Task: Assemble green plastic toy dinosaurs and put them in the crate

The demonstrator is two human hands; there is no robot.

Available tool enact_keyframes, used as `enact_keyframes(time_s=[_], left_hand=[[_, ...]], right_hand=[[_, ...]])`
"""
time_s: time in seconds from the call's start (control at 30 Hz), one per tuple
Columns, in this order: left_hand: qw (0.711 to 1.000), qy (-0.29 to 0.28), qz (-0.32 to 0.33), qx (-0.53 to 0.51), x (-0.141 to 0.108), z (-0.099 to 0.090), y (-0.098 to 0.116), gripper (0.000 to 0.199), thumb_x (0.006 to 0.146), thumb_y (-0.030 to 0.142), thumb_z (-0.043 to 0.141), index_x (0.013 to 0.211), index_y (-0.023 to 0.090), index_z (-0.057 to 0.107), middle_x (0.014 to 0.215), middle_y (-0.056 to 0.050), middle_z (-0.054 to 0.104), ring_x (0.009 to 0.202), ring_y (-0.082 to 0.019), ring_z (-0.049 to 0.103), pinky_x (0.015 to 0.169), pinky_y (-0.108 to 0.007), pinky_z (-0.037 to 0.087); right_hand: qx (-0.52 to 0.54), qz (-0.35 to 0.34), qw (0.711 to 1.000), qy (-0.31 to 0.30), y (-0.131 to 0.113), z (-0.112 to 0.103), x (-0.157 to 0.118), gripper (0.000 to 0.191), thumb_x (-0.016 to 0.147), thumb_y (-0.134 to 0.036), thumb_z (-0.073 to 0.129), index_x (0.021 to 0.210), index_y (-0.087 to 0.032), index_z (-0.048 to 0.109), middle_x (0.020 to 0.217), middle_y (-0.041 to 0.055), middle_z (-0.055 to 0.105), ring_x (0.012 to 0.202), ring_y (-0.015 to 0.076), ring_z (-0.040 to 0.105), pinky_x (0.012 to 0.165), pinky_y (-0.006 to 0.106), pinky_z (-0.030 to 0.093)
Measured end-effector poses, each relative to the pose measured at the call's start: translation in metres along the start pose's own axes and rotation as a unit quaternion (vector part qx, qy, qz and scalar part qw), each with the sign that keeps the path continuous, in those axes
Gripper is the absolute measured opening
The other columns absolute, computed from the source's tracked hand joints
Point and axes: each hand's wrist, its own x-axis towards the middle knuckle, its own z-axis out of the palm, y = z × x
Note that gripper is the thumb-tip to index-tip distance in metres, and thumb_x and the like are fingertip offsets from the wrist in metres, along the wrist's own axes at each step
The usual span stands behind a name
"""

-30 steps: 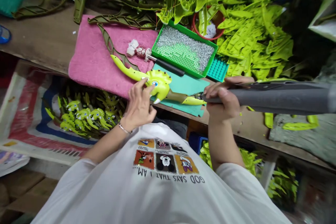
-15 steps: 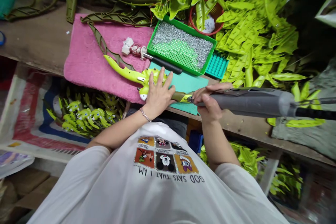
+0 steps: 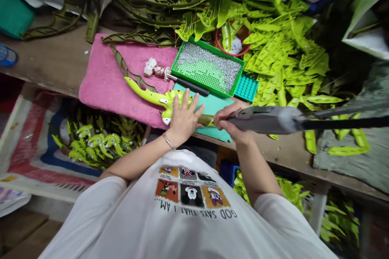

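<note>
My left hand [image 3: 184, 120] lies spread over the head of a lime-green plastic dinosaur toy [image 3: 165, 100], pressing it onto the edge of a pink towel [image 3: 100, 85]. The toy's olive-coloured end [image 3: 206, 119] runs right to my right hand [image 3: 231, 123], which is closed around a grey electric screwdriver [image 3: 261, 119]. Its tip is hidden behind my fingers. A black-handled screwdriver [image 3: 190, 86] lies just beyond the toy, beside a white wad of tissue [image 3: 152, 68].
A green tray of small screws [image 3: 208, 68] sits on a teal mat [image 3: 212, 107] on the wooden bench [image 3: 54, 52]. Heaps of lime-green and olive parts [image 3: 282, 52] rise behind. Assembled toys [image 3: 97, 141] lie in a lined bin below the bench's front edge.
My left hand has moved from the toy's side to lying flat over its head. The electric screwdriver has swung and its cable end has dropped lower, with my right hand closer to the left.
</note>
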Motion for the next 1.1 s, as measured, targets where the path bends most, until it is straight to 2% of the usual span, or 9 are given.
enact_keyframes(time_s=[0.1,0.17,0.23,0.33,0.43,0.53,0.7,0.9,1.1], left_hand=[[0.999,0.036,-0.023,-0.023,0.006,-0.001,-0.008,0.065,0.085,0.041,0.075,0.144,0.024,0.053,0.161,-0.016,0.037,0.154,-0.042,0.017,0.120,-0.069,0.019],[0.997,0.061,-0.012,-0.041,0.008,-0.002,-0.013,0.070,0.086,0.036,0.074,0.149,0.018,0.046,0.161,-0.020,0.034,0.154,-0.041,0.018,0.122,-0.063,0.022],[0.994,0.089,0.011,-0.060,0.005,-0.003,-0.018,0.080,0.087,0.035,0.072,0.155,0.016,0.034,0.164,-0.022,0.027,0.155,-0.039,0.015,0.123,-0.058,0.024],[0.988,0.136,-0.023,-0.066,-0.008,-0.004,-0.025,0.097,0.087,0.050,0.069,0.160,0.014,0.016,0.166,-0.023,0.017,0.156,-0.040,0.006,0.123,-0.064,0.014],[0.983,0.144,-0.106,-0.047,-0.024,-0.005,-0.031,0.111,0.081,0.063,0.070,0.160,0.009,0.014,0.165,-0.029,0.017,0.154,-0.047,0.006,0.119,-0.073,0.007],[0.981,0.129,-0.142,-0.037,-0.033,-0.002,-0.035,0.106,0.081,0.061,0.070,0.159,0.008,0.022,0.164,-0.029,0.020,0.153,-0.049,0.011,0.118,-0.073,0.008],[0.981,0.124,-0.146,-0.038,-0.032,0.002,-0.035,0.088,0.086,0.052,0.065,0.159,0.018,0.030,0.165,-0.018,0.027,0.154,-0.045,0.013,0.120,-0.073,0.003],[0.983,0.119,-0.140,-0.028,-0.031,0.003,-0.033,0.088,0.086,0.048,0.063,0.159,0.015,0.028,0.164,-0.017,0.028,0.154,-0.044,0.015,0.121,-0.072,0.001],[0.984,0.126,-0.123,-0.025,-0.029,0.009,-0.033,0.080,0.088,0.055,0.060,0.156,0.019,0.037,0.162,-0.013,0.035,0.153,-0.045,0.017,0.120,-0.073,0.001]], right_hand=[[0.026,-0.126,0.991,0.033,-0.013,-0.002,0.031,0.024,0.078,-0.032,0.077,0.100,-0.024,0.069,0.053,-0.0047,0.061,0.040,0.0139,0.053,0.044,0.029,0.048],[0.021,-0.183,0.976,0.121,-0.010,-0.005,0.057,0.025,0.076,-0.036,0.079,0.096,-0.025,0.068,0.050,-0.0062,0.057,0.039,0.0129,0.050,0.043,0.029,0.047],[-0.005,-0.188,0.961,0.202,0.004,-0.011,0.082,0.028,0.073,-0.046,0.079,0.085,-0.026,0.063,0.049,-0.0075,0.050,0.039,0.0121,0.049,0.045,0.028,0.047],[-0.034,-0.160,0.951,0.263,0.039,-0.024,0.111,0.039,0.073,-0.058,0.075,0.078,-0.026,0.054,0.051,-0.0082,0.043,0.041,0.0115,0.048,0.046,0.028,0.047],[-0.055,-0.138,0.950,0.276,0.070,-0.035,0.126,0.041,0.073,-0.061,0.073,0.080,-0.026,0.051,0.053,-0.0085,0.042,0.042,0.0111,0.048,0.046,0.027,0.045],[-0.080,-0.125,0.949,0.277,0.085,-0.038,0.133,0.043,0.074,-0.063,0.071,0.077,-0.026,0.049,0.053,-0.0080,0.042,0.042,0.0116,0.048,0.046,0.028,0.046],[-0.108,-0.105,0.947,0.282,0.085,-0.031,0.138,0.046,0.074,-0.066,0.068,0.073,-0.026,0.046,0.051,-0.0081,0.041,0.040,0.0112,0.047,0.044,0.028,0.044],[-0.113,-0.104,0.941,0.301,0.079,-0.025,0.140,0.041,0.071,-0.060,0.071,0.079,-0.025,0.049,0.048,-0.0092,0.043,0.038,0.0107,0.044,0.041,0.027,0.041],[-0.083,-0.097,0.955,0.267,0.088,-0.034,0.141,0.038,0.073,-0.055,0.074,0.082,-0.025,0.052,0.052,-0.0093,0.045,0.039,0.0107,0.048,0.044,0.027,0.047]])
